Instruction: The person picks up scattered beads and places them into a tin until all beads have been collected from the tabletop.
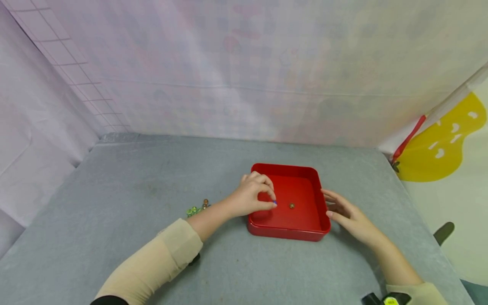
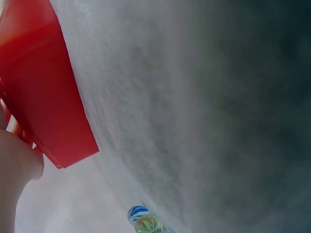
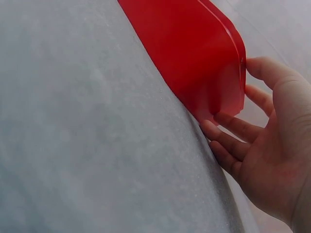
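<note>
A shallow red square box [image 1: 287, 234] stands on the grey table. Over its left part my left hand [image 1: 253, 195] reaches in, pinching a small blue marble [image 1: 275, 203] between thumb and fingertips, mostly covered by them. One greenish-brown marble [image 1: 292, 206] lies on the box floor, right of that hand. My right hand [image 1: 352, 220] is at the box's right side; its loosely extended fingers touch the outer wall, with the thumb [image 3: 265, 68] at the rim in the right wrist view.
Left of the box, beside my left forearm, several glass marbles lie together, including green ones [image 1: 193, 211] and an orange one [image 1: 206, 201]. A blue-and-white marble [image 2: 138, 213] shows in the left wrist view. A pale patterned curtain [image 1: 244, 84] hangs behind the table.
</note>
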Available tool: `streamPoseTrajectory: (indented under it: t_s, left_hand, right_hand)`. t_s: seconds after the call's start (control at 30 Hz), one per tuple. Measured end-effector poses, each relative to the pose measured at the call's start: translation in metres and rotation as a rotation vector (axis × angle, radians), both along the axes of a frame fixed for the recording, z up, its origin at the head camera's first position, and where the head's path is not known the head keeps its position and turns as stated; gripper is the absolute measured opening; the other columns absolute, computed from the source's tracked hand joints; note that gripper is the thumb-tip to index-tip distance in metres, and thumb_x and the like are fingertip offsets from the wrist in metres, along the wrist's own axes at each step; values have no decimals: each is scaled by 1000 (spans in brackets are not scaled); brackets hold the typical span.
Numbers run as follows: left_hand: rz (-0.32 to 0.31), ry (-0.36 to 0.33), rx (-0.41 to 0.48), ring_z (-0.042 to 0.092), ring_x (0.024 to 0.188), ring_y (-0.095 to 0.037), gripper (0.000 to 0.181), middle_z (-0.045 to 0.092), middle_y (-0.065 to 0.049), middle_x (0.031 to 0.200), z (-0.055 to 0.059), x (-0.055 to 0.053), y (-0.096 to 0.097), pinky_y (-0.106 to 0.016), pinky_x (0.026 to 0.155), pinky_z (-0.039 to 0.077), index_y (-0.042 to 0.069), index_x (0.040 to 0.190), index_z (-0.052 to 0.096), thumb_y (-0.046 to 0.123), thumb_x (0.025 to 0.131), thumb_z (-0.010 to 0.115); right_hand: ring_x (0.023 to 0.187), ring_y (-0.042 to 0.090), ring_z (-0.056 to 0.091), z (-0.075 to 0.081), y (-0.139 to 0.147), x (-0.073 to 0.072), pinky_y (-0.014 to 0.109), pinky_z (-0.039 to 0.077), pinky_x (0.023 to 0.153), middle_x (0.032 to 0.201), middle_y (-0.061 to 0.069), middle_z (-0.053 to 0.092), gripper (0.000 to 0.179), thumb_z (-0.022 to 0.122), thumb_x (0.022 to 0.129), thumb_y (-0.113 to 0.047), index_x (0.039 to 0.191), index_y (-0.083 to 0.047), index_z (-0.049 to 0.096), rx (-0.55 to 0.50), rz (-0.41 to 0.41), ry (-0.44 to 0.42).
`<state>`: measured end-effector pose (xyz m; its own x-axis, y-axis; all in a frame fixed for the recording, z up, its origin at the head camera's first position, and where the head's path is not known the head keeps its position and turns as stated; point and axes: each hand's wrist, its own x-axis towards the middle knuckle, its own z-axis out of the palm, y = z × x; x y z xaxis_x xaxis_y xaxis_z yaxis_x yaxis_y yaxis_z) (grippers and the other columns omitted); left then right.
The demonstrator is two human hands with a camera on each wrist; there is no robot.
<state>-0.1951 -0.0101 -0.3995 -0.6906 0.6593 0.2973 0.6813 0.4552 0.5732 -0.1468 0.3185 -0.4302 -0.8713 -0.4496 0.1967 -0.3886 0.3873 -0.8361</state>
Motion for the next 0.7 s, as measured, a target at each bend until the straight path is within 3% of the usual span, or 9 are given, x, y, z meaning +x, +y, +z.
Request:
streamPoseTrajectory:
  t_s: [0.7]
  left_hand:
    - [10, -34, 86, 42, 105, -11, 18, 54, 6, 102, 1, -3, -11, -41, 93, 26, 10, 91, 74, 24, 81, 78]
  right_hand:
    - [109, 3, 55, 0, 0, 0, 21, 46, 84, 135, 30, 43, 56, 53, 94, 3, 146, 0, 33, -6, -2, 2]
